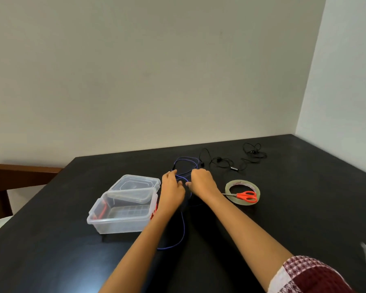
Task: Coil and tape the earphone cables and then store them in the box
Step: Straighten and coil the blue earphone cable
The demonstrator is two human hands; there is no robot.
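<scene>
Blue earphone cable [184, 227]: centre of the dark surface [283, 208], loop far of the hands, tail trailing near; apparently being gathered into a coil.
Left hand [171, 188]: fingers curled, pinching the cable, just right of the clear plastic box [114, 223].
Right hand [202, 183]: knuckles up, fingers curled on the same loop.
Clear tape roll [230, 187], orange-handled scissors [246, 196]: right, probably handy for taping.
Black earphone cables [220, 163]: far right, loose.

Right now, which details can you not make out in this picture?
Head view only:
Ends of the blue cable: covered by the left hand and right hand gripping it.
The black earphones: too small, dark on the dark table, to count.
Tips of the scissors: behind the right wrist.
</scene>
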